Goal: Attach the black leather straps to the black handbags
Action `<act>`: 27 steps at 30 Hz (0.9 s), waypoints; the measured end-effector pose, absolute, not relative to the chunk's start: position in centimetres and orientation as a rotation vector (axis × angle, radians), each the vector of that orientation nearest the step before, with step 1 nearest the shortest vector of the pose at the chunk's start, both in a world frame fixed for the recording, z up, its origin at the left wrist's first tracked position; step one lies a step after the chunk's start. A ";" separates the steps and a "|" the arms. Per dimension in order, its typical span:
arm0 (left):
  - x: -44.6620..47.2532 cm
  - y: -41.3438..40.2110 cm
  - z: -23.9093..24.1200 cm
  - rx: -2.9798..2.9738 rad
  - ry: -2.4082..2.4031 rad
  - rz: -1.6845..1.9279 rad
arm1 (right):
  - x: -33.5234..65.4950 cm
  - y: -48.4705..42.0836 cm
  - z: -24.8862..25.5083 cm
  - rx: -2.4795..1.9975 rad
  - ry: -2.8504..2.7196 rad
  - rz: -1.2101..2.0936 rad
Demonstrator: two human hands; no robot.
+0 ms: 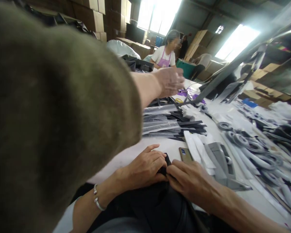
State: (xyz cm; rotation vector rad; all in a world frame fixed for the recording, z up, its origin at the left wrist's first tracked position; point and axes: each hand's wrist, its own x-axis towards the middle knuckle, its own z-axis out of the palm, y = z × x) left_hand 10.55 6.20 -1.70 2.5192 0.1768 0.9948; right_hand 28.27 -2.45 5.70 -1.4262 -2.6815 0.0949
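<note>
Both of my hands pinch the edge of a black, fabric-like piece point(157, 200) that lies over my lap. My left hand point(143, 168), with a silver bangle on the wrist, grips it with its thumb and fingers, the index finger sticking up. Close against it, my right hand point(189, 178) has its fingers closed on the same edge. The fingertips partly hide the gripped spot. What exactly the black piece is, I cannot make out. Just beyond my right hand lies a phone-like flat object point(185, 154), beside white strips point(199, 150).
Another person's olive sleeve point(99, 97) and hand point(169, 81) reach across from the left, blocking much of the view. Bundles of dark strips point(172, 124) lie ahead. A grey tape dispenser point(220, 158) and coiled grey strips point(240, 139) are right. A person in an apron point(165, 60) is beyond.
</note>
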 end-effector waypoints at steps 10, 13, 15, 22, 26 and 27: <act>10.3 5.6 -2.4 2.438 0.453 1.090 | 27.5 -2.9 3.1 -1.750 -1.433 1.110; 10.3 5.0 -2.5 2.402 0.562 1.140 | 26.9 -4.0 1.9 -1.645 -1.049 1.355; 10.2 4.6 -2.5 2.365 0.620 1.182 | 26.5 -4.3 1.4 -1.591 -0.990 1.369; 10.0 4.1 -1.6 2.112 0.644 1.149 | 26.5 -4.1 1.3 -1.627 -1.372 0.975; 9.4 4.6 -1.0 1.960 0.543 0.944 | 26.7 -4.1 1.5 -1.676 -1.524 0.843; 9.2 4.7 -0.9 1.947 0.526 0.923 | 26.7 -4.1 1.6 -1.679 -1.519 0.850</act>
